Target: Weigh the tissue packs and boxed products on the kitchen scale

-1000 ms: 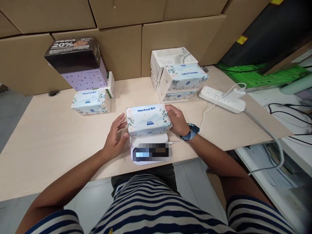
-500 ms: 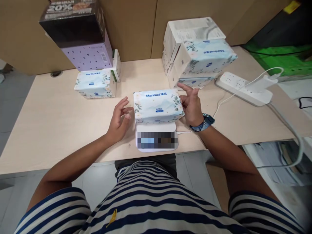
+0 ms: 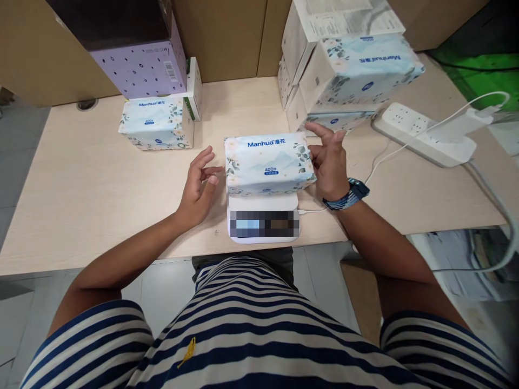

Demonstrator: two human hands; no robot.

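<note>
While the tissue pack (image 3: 270, 163) rests on the white scale (image 3: 263, 216) at the table's (image 3: 81, 178) front edge, your left hand (image 3: 198, 186) and right hand (image 3: 329, 162) stand spread and empty beside it (not touching, it seems). You are at the weighing step, I judge; next, keep clear until the display settles.

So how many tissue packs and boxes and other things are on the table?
Tissue packs: 4, one on the scale between the hands, one at left, two stacked at right
Boxes: 3
Scale: 1
Power strip: 1
Total: 9
</note>
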